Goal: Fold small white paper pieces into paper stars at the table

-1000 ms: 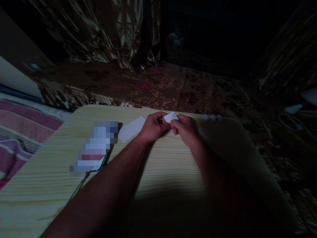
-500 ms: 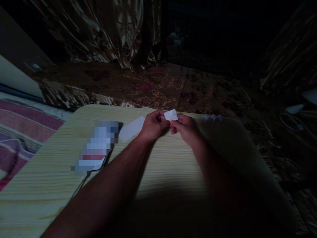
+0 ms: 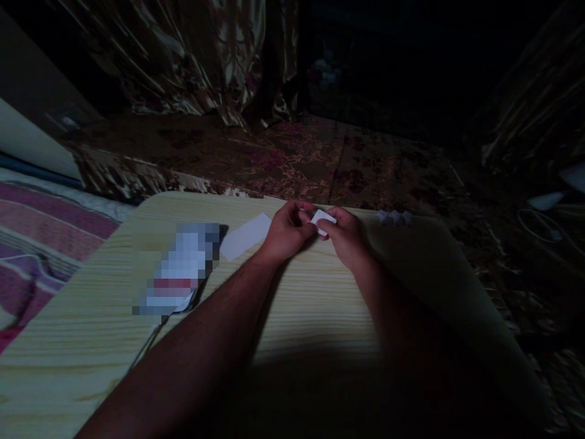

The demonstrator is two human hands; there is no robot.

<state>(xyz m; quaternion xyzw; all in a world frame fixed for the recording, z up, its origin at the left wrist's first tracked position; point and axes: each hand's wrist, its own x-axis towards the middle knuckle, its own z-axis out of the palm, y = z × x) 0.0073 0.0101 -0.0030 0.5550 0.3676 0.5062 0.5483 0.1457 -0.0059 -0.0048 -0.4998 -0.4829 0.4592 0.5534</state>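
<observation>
Both my hands meet near the far edge of a light wooden table (image 3: 297, 305). My left hand (image 3: 286, 235) and my right hand (image 3: 347, 238) pinch a small folded piece of white paper (image 3: 322, 219) between their fingertips, just above the tabletop. Most of the paper is hidden by my fingers. A flat white paper strip (image 3: 245, 236) lies on the table just left of my left hand. Several small folded white paper pieces (image 3: 393, 216) sit in a row at the far edge, right of my right hand.
A blurred-out flat object (image 3: 178, 274) lies on the table's left part, with a thin cable (image 3: 146, 347) running from it toward me. A striped pink mat (image 3: 41, 238) is at the left. Patterned carpet (image 3: 297, 158) and shiny curtains (image 3: 183, 55) lie beyond. The room is dark.
The folded paper stood up above my fingertips before; now it is lower and tucked between my fingers, which have closed over it. My arms have hardly moved.
</observation>
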